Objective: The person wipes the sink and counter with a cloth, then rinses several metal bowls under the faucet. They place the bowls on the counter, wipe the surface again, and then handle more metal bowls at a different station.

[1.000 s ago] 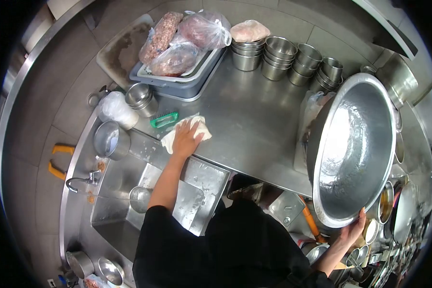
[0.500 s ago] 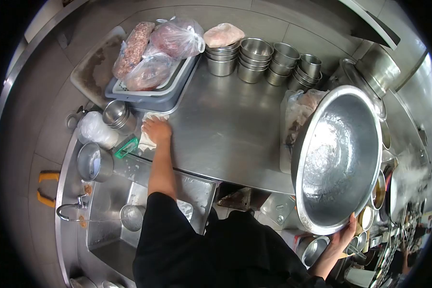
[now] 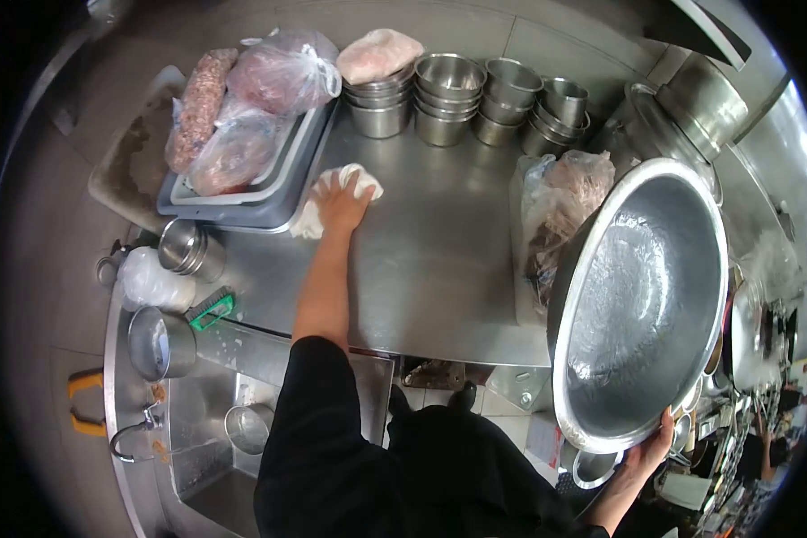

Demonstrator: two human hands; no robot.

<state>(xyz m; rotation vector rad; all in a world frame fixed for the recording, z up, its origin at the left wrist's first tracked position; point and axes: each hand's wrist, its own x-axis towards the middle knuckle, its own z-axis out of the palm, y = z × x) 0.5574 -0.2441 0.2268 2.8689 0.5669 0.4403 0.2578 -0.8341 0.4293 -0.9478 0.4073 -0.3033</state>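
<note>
My left hand (image 3: pixel 342 206) presses on a white cloth (image 3: pixel 308 221) on the steel counter, fingers over the folds and cloth showing round them. My right hand (image 3: pixel 652 451) grips the lower rim of a large metal bowl (image 3: pixel 641 305), thumb along the outside. The bowl is tilted on its side, its hollow facing me, and stands partly in front of a tray with bagged meat (image 3: pixel 576 193). Left of the cloth is a grey-blue tub (image 3: pixel 233 215) with a white basket and bags of meat (image 3: pixel 282 72).
Stacked steel pots (image 3: pixel 448 99) line the back of the counter (image 3: pixel 421 269), a pale bag on one stack. A green brush (image 3: pixel 211 309) lies at the left edge near nested steel cups (image 3: pixel 188 249). The sink (image 3: pixel 211 403) with a tap (image 3: pixel 134 430) is at lower left.
My left hand has slid the cloth right and toward the back, away from the brush, along the tub's side. The bowl stays in my right hand, slightly shifted. The view has moved a little.
</note>
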